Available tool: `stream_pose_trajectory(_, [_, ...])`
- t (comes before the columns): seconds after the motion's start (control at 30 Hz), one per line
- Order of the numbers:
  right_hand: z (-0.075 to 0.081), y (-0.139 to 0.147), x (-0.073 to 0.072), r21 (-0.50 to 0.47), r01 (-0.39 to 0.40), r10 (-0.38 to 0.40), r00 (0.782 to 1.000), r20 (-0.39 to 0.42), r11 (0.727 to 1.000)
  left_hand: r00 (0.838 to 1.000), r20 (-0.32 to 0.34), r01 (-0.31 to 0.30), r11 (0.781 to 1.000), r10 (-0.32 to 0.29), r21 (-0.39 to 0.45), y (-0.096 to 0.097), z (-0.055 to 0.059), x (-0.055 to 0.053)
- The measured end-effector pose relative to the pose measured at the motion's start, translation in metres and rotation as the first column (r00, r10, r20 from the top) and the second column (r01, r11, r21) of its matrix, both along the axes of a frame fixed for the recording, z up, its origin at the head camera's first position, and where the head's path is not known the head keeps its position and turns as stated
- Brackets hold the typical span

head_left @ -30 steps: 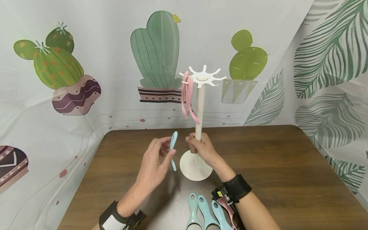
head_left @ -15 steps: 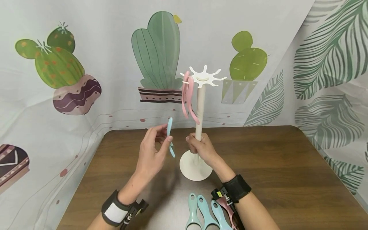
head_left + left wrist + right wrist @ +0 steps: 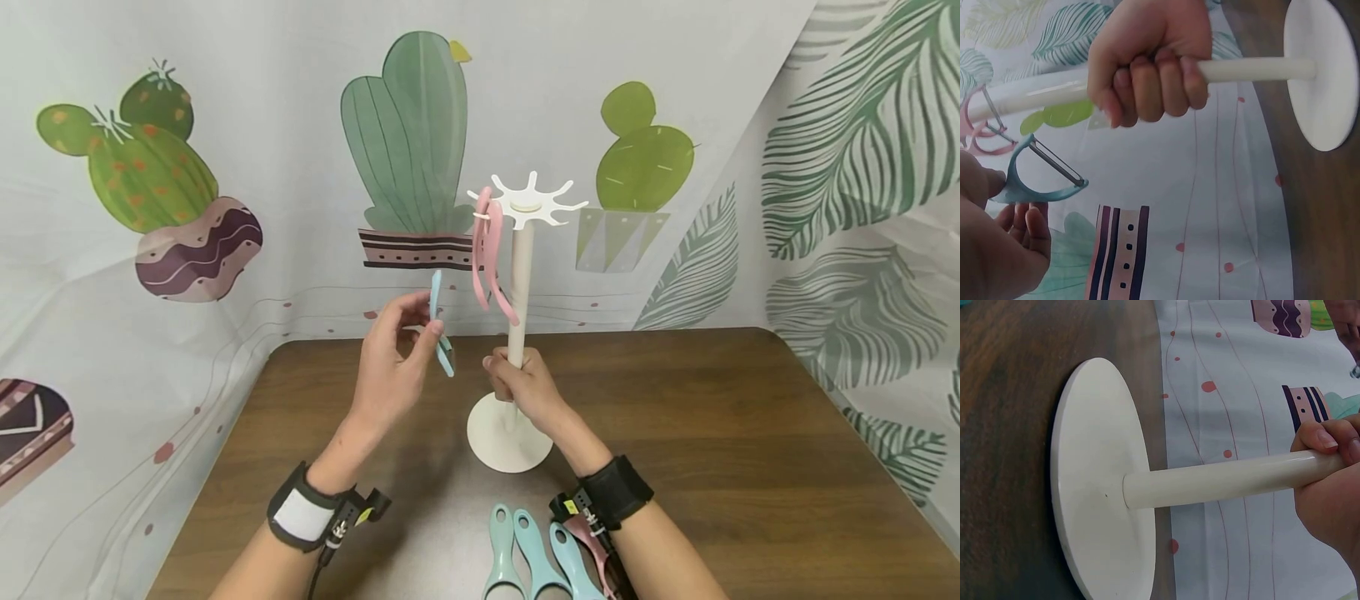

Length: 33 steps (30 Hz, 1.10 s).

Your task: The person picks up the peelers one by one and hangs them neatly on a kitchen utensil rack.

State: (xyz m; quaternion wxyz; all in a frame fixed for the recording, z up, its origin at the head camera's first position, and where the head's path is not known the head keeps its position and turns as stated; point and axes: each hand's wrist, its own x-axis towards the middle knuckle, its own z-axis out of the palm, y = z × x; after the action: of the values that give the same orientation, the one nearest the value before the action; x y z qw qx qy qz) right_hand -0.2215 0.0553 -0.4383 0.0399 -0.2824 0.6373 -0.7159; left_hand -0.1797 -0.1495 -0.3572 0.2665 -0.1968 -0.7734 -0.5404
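Note:
My left hand (image 3: 393,367) pinches a light blue Y-shaped peeler (image 3: 1017,184) between thumb and fingers, above the table and left of the stand. Its metal blade shows in the left wrist view. My right hand (image 3: 529,385) wraps round the white pole (image 3: 1222,481) of an upright stand, fingers curled, a little above the round base (image 3: 491,442). Atop the pole is a white hook ring (image 3: 528,200) with several prongs. Two pink peelers (image 3: 491,258) hang from prongs on its left side, higher than the blue peeler.
At the table's near edge lie a green peeler (image 3: 501,542), two blue peelers (image 3: 534,550) and a pink peeler (image 3: 591,537), partly behind the right wrist camera. Brown wooden table (image 3: 712,433); a cloth printed with cacti (image 3: 300,167) hangs behind it.
My left hand has risen from table level with the blue peeler, moving up and slightly left. The right hand stays on the pole, and the stand keeps its place.

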Motion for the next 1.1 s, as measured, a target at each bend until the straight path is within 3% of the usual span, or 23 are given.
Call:
stream_pose_trajectory(0.3, [0.0,-0.001,0.001,-0.01,0.006,-0.005,1.0,0.004,1.0,0.996,-0.039,0.078,0.997,-0.077,0.029,0.003,0.015,-0.026])
stream_pose_trajectory(0.73, [-0.002,-0.001,0.0,-0.011,0.016,-0.016,1.0,-0.004,1.0,0.992,-0.073,0.105,0.993,-0.102,0.046,0.011,0.037,-0.039])
stream_pose_trajectory(1.1, [-0.002,-0.001,0.0,-0.019,0.011,-0.011,1.0,0.0,1.0,0.98,-0.147,0.141,0.989,-0.133,0.039,0.021,0.058,-0.052])
